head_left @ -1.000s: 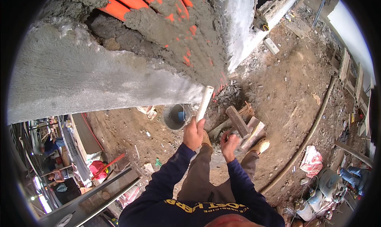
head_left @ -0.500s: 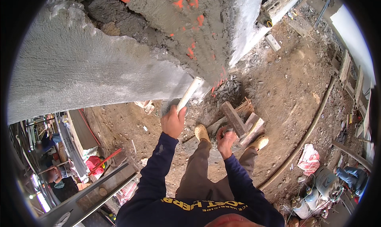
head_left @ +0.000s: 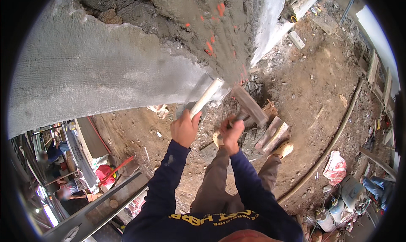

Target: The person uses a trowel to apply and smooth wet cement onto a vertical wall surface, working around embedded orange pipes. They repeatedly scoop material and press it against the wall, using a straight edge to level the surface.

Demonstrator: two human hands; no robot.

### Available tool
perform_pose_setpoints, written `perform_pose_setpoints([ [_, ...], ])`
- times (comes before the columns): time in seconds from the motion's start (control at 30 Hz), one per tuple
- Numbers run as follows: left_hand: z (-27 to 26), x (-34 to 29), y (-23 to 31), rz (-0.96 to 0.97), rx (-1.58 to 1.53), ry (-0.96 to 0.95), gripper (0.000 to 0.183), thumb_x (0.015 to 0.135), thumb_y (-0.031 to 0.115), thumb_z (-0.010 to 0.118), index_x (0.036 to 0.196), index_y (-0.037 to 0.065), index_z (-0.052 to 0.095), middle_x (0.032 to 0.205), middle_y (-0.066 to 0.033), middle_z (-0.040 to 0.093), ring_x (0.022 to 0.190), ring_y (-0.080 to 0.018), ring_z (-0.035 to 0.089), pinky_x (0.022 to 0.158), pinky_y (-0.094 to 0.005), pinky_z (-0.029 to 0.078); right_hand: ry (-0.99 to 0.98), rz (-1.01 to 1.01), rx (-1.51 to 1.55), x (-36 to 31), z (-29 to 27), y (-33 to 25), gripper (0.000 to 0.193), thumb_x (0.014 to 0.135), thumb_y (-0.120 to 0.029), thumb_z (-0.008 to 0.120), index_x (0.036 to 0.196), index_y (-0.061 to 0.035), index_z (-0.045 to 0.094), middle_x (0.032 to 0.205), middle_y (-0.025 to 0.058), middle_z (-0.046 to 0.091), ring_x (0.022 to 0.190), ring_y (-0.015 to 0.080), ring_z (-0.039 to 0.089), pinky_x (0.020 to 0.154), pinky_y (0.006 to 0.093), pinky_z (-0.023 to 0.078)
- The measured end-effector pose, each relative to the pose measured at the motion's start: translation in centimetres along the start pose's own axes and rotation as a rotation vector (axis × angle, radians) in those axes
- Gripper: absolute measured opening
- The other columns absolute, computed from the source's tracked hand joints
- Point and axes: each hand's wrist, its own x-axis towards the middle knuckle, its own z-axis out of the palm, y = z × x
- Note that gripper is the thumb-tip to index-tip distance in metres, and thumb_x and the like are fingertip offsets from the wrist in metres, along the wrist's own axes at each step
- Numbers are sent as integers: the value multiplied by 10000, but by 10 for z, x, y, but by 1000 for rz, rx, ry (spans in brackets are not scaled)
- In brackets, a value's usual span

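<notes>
My left hand (head_left: 184, 128) is closed on the lower end of a whitish bar (head_left: 207, 97). The bar slants up to the right, its far end beside the lower corner of the grey plastered wall (head_left: 105, 73); touching or apart, I cannot tell. In my right hand (head_left: 231, 133), closed round its handle, is a wooden float (head_left: 250, 106) with a flat rectangular board. It is raised just right of the bar, near the foot of the rough wet mortar (head_left: 211, 35), where orange patches show through. My right fingers are slightly blurred.
A wooden block (head_left: 272, 136) lies by my right shoe (head_left: 283, 150). A long curved pole (head_left: 334, 142) crosses the dirt floor on the right. Sacks and containers (head_left: 353, 193) stand at lower right. Other people (head_left: 65, 193) are at the far left, behind a long metal beam (head_left: 101, 204).
My right hand has lifted the float up and left, away from the wooden block and toward the mortar. The left hand with the bar has barely moved. The view has shifted slightly.
</notes>
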Motion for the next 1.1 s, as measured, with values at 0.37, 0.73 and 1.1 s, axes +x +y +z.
perform_pose_setpoints([
  [0.37,-6,0,-6,15,-10,-2,382,915,391,588,777,40,526,561,-155,575,495,-344,594,444,-410,449,56,179,454,-13,36,-9,604,860,-670,481,730,-82,431,537,16,373,418,119,319,372,270,232],
  [0.73,-3,6,-12,53,-33,24,372,919,369,587,767,34,538,554,-163,567,491,-353,585,451,-424,445,-63,-116,485,-20,32,-1,641,874,-672,473,690,-59,430,525,22,381,411,113,365,359,263,238],
  [1.1,6,12,-17,-12,-227,-51,344,916,349,590,835,15,573,614,-186,595,557,-369,605,487,-435,454,-71,-257,414,-12,37,-28,726,803,-798,400,723,-77,412,541,13,365,423,108,313,381,259,223],
])
